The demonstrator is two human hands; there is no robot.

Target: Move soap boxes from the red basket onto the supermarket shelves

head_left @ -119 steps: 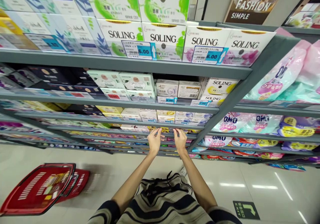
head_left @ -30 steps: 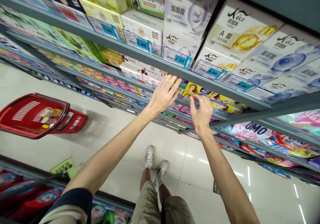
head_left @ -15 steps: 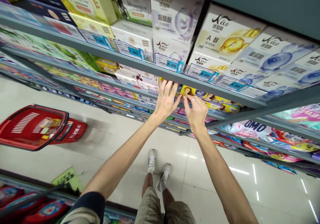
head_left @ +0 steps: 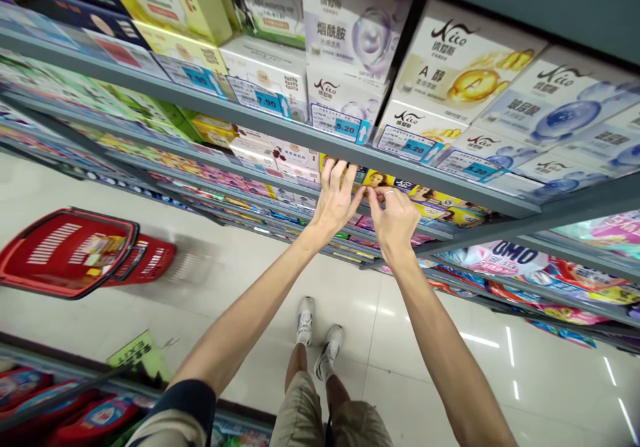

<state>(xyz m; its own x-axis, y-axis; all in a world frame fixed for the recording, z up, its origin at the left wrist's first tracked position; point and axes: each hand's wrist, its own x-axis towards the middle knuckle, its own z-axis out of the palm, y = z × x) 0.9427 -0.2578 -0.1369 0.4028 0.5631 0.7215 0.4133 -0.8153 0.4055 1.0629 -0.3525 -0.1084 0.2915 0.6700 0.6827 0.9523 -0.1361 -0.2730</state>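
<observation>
The left hand [head_left: 336, 202], fingers fanned, and the right hand [head_left: 396, 219], fingers bent together, are at one row of yellow boxes [head_left: 430, 196] beneath three 5.20 price tags [head_left: 416, 146]; whether either pinches a box, I cannot tell. One red basket [head_left: 53, 244] is on the floor [head_left: 225, 250].

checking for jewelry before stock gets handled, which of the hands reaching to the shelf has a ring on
The right hand, beside the yellow boxes: a silver ring circles one finger. No ring shows on the left hand.
</observation>
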